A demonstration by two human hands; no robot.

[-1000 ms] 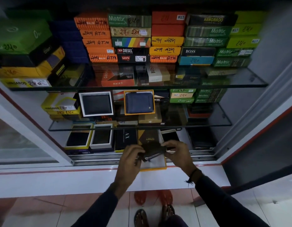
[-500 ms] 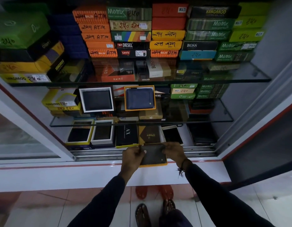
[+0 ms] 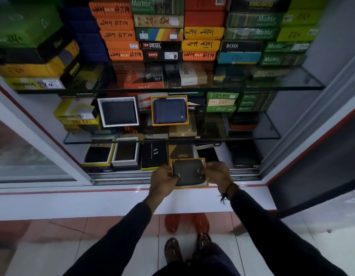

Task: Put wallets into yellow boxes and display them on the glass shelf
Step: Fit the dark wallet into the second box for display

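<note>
A dark brown wallet (image 3: pixel 188 172) lies inside an open yellow box (image 3: pixel 207 183) at the cabinet's front ledge. My left hand (image 3: pixel 162 182) grips the box's left side with the thumb on the wallet. My right hand (image 3: pixel 214 173) holds the right side, fingertips pressing the wallet's edge. On the middle glass shelf (image 3: pixel 252 136) a blue wallet (image 3: pixel 169 110) stands displayed in another yellow box (image 3: pixel 152 110), beside a dark wallet in a white box (image 3: pixel 118 111).
Stacks of closed coloured wallet boxes (image 3: pixel 158 30) fill the top glass shelf. The bottom level holds open boxes (image 3: pixel 113 152), a black box (image 3: pixel 154 154) and a phone (image 3: pixel 207 153). A sliding-door track (image 3: pixel 121 178) runs along the front. White counter ledge (image 3: pixel 93 202) below.
The wallet, first held loose above the box, has been lowered into the yellow box. Both hands now sit at the box's sides, pressing the wallet flat.
</note>
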